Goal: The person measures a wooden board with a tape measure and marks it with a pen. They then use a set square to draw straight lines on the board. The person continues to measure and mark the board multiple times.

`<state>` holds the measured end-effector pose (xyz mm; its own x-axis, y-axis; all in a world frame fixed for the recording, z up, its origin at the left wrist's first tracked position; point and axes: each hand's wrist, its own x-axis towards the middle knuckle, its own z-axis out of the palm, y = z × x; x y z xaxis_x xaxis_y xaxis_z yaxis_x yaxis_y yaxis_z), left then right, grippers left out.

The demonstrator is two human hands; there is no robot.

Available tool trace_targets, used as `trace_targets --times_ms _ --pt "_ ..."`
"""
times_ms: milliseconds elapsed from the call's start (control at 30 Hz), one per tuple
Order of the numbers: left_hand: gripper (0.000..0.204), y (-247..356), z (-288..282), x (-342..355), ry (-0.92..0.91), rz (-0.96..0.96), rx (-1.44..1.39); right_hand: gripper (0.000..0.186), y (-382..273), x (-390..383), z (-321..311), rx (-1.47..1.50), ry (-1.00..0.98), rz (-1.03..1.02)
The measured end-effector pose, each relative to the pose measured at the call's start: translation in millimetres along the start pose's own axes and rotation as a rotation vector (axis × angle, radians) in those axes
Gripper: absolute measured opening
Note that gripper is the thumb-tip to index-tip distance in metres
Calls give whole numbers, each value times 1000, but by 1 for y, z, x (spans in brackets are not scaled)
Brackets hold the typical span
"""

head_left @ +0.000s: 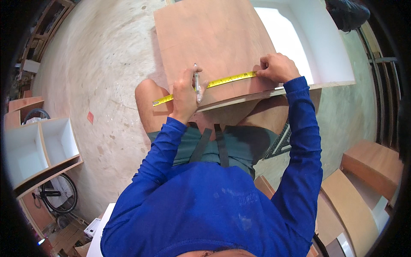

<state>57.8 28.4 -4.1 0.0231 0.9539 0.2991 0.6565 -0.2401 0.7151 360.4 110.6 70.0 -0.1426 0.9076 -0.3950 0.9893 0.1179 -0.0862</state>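
From my end: the plywood board (214, 38) is my reference. Yellow tape measure (231, 80) runs across its near part, roughly along the near edge, with one end out past the board's left side, over the wearer's left knee (150, 100).

Left hand (186, 94) is at the board's near left corner, closed on a clear pen (197, 85) that stands roughly upright, tip away from the wearer. Tape passes at that hand; can't tell whether the fingers also clamp it.

Right hand (277, 69) is at the board's right edge, fingers curled, thumb and finger gripping the tape where the visible yellow strip stops.

White-lined box (327, 51) sits right of the board, just beside it. Dark metal square (280, 143) is on the near side of the board, by the wearer's right thigh. Well left of the board: two-bay white cabinet (60, 139), bike wheel (66, 192) below it. Small red chip (90, 118) on the floor, also left of the board.
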Motion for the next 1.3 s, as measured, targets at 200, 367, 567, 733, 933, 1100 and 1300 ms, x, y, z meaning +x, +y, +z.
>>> trace_targets --times_ms 200,367,567,733,933,1100,1300 --pt "43 1 0 1 -17 -27 -4 31 1 3 0 -18 11 -36" --pt "43 -1 1 1 -7 -8 -8 32 -1 6 -2 -45 -39 -19" --pt "45 -2 1 2 -13 -13 12 32 -1 8 -4 -59 -58 -19" --pt "45 -3 2 2 -6 3 3 33 0 9 -4 -31 -63 -23" --pt "44 -3 2 3 -2 8 -25 34 2 11 -2 -23 -35 -48" --pt "47 -3 1 3 5 14 -13 36 0 14 -4 -50 -116 4" --pt "47 -3 2 4 14 5 -19 36 1 12 -4 4 -81 0"
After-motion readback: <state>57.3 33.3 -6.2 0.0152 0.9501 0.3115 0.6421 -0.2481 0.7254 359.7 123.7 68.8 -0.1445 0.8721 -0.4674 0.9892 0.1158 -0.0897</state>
